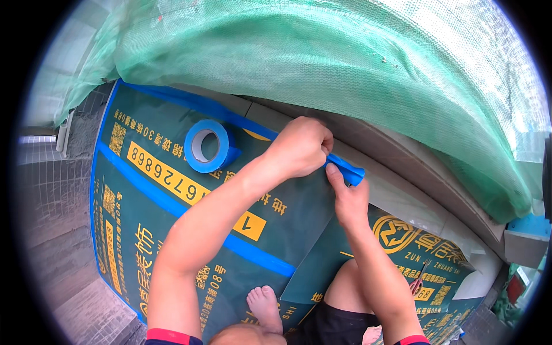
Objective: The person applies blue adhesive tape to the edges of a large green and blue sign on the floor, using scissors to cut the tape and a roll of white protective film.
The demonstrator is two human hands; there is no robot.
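Observation:
Out in front of me, my left hand (pixel 302 146) is closed, its fingers pinching one end of a short piece of blue tape (pixel 349 172). My right hand (pixel 351 201) grips the same piece from below, its thumb pressed against it. The tape looks curled or folded between the two hands. Left of my left hand, a large roll of blue tape (pixel 194 138) lies on the dark green printed protective sheet (pixel 310 230). Both hands are just above the sheet's far edge.
Green mesh netting (pixel 322 63) hangs along the far side, above a grey ledge (pixel 402 158). Blue tape strips (pixel 155 192) cross the sheet. Scissors (pixel 417 283) lie right of my knee. My bare foot (pixel 264 307) rests on the sheet. A grey tiled wall (pixel 52 190) stands left.

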